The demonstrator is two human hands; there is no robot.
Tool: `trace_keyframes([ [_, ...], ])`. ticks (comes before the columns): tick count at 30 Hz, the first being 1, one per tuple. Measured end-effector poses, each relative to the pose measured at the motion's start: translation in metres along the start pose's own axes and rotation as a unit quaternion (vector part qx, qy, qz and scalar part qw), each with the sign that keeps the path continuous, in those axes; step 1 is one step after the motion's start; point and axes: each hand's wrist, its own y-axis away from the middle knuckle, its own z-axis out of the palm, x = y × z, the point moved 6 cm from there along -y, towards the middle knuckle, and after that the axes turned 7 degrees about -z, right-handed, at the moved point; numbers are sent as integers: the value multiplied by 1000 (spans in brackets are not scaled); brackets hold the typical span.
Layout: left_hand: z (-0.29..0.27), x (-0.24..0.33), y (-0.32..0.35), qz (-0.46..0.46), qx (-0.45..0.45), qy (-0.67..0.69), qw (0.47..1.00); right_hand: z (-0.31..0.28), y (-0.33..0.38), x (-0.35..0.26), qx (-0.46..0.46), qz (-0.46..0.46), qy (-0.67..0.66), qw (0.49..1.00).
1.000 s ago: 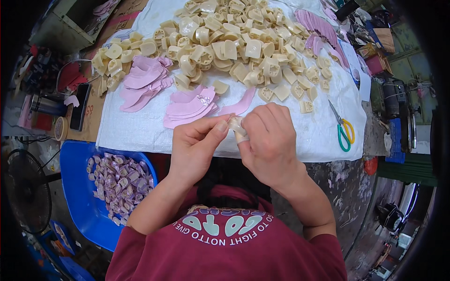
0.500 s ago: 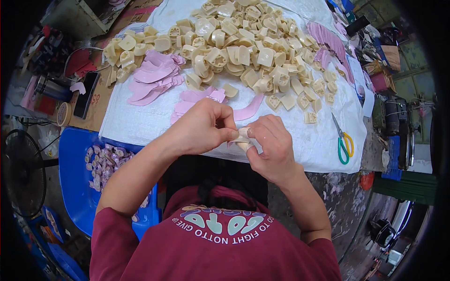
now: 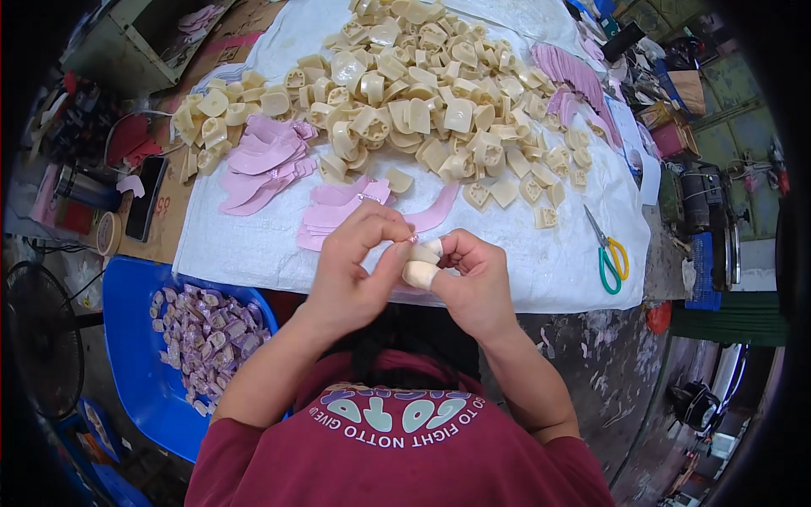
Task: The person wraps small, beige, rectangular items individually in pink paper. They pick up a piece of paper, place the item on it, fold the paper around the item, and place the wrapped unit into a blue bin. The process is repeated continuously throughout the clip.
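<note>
Over the near edge of the white cloth (image 3: 557, 262), my two hands meet at a small cream shoe heel (image 3: 424, 253). My right hand (image 3: 475, 275) is closed on it with thumb and forefinger; pale coverings appear to sit on those two fingertips. My left hand (image 3: 359, 262) is bent into a pinch at the heel's left side, where a shiny bit of pink material shows; the rest of that piece is hidden. Just beyond lie pink curved pieces (image 3: 334, 211) in an overlapping stack, and a single pink strip (image 3: 435, 215).
A large heap of cream heels (image 3: 414, 93) covers the far cloth. More pink pieces (image 3: 262, 165) lie left of it, others (image 3: 574, 76) far right. Green-and-yellow scissors (image 3: 606, 253) rest at right. A blue tub (image 3: 139, 372) at left holds many pink-covered heels. A phone (image 3: 146, 198) and tape roll (image 3: 108, 234) lie nearby.
Both hands have drawn slightly left with the heel and turned it. My left fingers have shifted to its upper left. More of the blue tub's contents shows, since my left arm moved right.
</note>
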Motion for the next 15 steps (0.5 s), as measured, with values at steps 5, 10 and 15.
trace_keyframes([
  [5,2,-3,-3,-60,-60,52,995,-5,-4,-11,-40,-28,114,992],
  [10,5,14,5,42,11,-69,997,-4,-5,-26,-41,-57,109,992],
  [15,-4,7,17,-22,-17,217,976,-1,2,-68,-83,-307,260,912],
])
